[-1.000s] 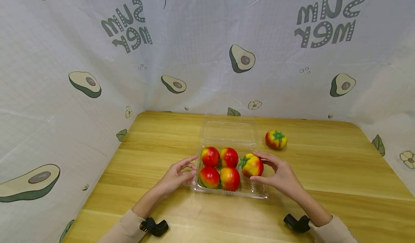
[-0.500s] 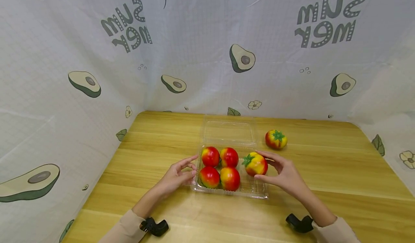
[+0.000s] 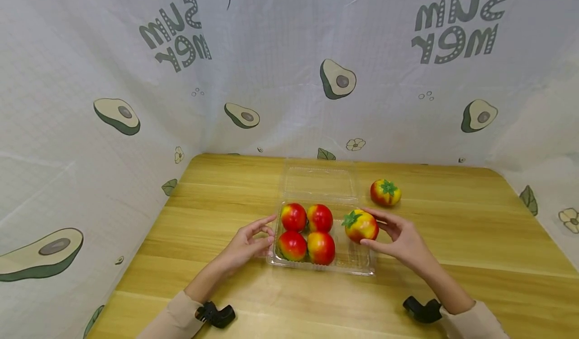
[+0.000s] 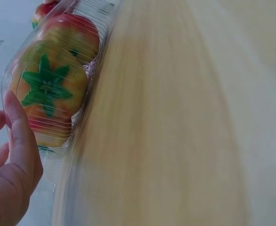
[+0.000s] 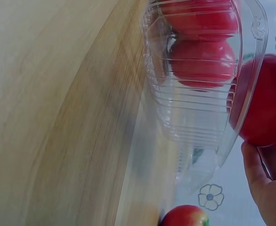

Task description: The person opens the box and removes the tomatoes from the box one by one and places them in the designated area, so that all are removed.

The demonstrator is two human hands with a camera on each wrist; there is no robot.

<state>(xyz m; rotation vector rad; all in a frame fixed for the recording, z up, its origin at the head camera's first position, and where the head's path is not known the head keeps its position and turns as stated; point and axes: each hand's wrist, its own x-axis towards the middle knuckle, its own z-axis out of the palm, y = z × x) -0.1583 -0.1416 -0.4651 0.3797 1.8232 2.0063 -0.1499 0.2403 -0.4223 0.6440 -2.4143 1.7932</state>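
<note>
My right hand [image 3: 404, 241] grips a red-and-yellow tomato [image 3: 362, 227] with a green star-shaped leaf top, its thumb in front and its fingers behind. The tomato is over the right part of a clear plastic container [image 3: 344, 266], at rim height in the right wrist view. In the container's left and middle part sit several similar tomatoes [image 3: 321, 248] in two rows. My left hand [image 3: 246, 243] is at the container's left end, its thumb [image 4: 20, 132] against the clear wall and its other fingers loosely bent.
The container's clear lid [image 3: 320, 182] lies folded back behind it. One more tomato [image 3: 385, 193] rests on the wooden table [image 3: 452, 218] at the back right. A white printed curtain [image 3: 289, 52] hangs behind the table and along its sides.
My right hand has moved the tomato to the right, away from the others and toward the container's right end, and a little up in view. The left hand has stayed in place.
</note>
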